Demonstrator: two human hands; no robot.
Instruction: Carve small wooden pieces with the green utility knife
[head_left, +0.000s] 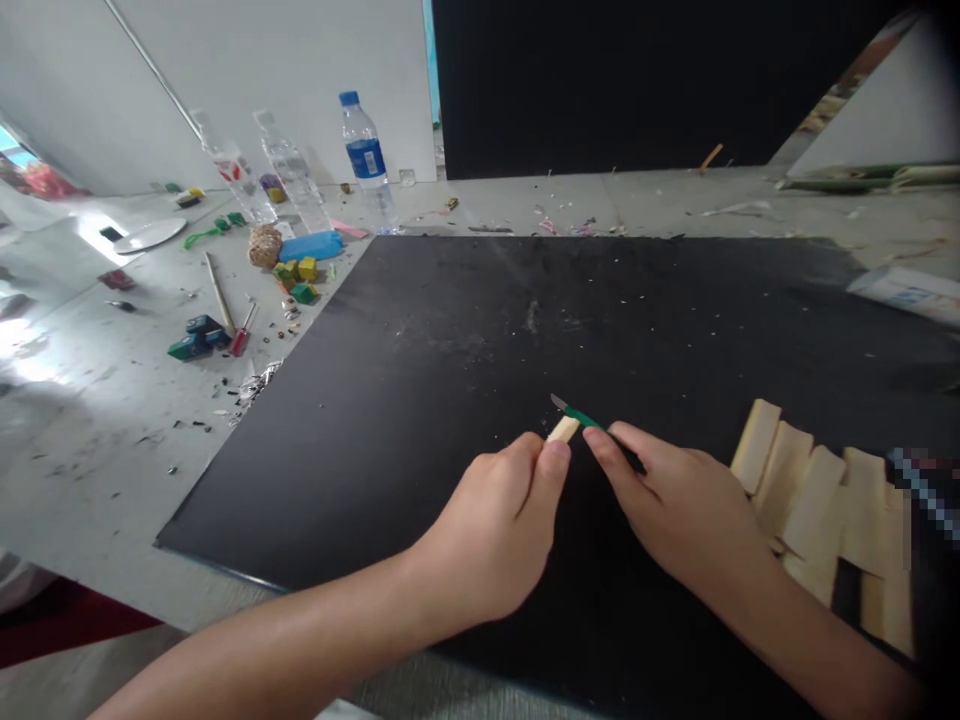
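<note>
Over the black board [420, 380], my left hand [499, 520] is closed around a pale wooden strip [564, 430], whose tip sticks out past the thumb. My right hand [667, 485] grips a small craft knife [581, 415] with a green handle and a short metal blade pointing up and left. The knife lies close to the strip's end; whether the blade touches the wood I cannot tell. Most of the strip is hidden inside my left fist. To the right of my right hand lie several flat pale wooden pieces [814, 495], partly overlapping.
Water bottles [366, 160] stand behind the board at the left. On the pale floor are a red screwdriver [240, 335], small coloured blocks [306, 270], a ball of twine [265, 245] and scraps. A plastic package [911, 292] lies at the board's right edge.
</note>
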